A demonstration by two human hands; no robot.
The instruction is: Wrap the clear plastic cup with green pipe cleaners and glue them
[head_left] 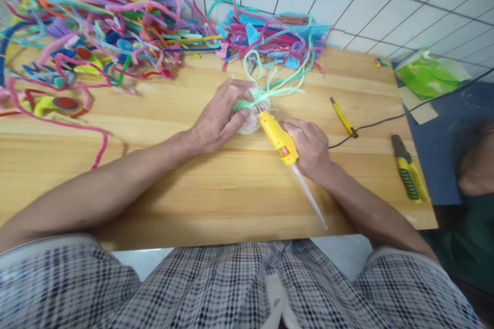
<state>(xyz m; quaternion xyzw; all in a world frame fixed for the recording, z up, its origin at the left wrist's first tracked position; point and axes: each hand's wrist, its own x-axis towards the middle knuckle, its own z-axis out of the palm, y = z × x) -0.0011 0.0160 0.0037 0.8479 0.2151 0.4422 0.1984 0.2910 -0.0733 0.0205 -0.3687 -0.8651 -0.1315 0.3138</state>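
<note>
My right hand (309,144) is wrapped round a yellow hot glue gun (278,136), a clear glue stick (311,198) jutting from its back end. The gun's nozzle meets a clear, rounded piece (252,122) partly covered by mint-green pipe cleaners (283,87). With thumb and fingers, my left hand (224,115) presses the green pipe cleaners against that clear piece. Their loose ends fan out and curl toward the back right. My left fingers hide part of the bundle, and the clear piece's exact kind cannot be made out.
A heap of coloured pipe cleaners (127,41) spreads along the back left, beside a blue bundle (285,28). To the right lie a yellow utility knife (341,114), pliers (408,169) and the gun's black cord (380,122). Another person's arm (478,159) is beyond the right edge.
</note>
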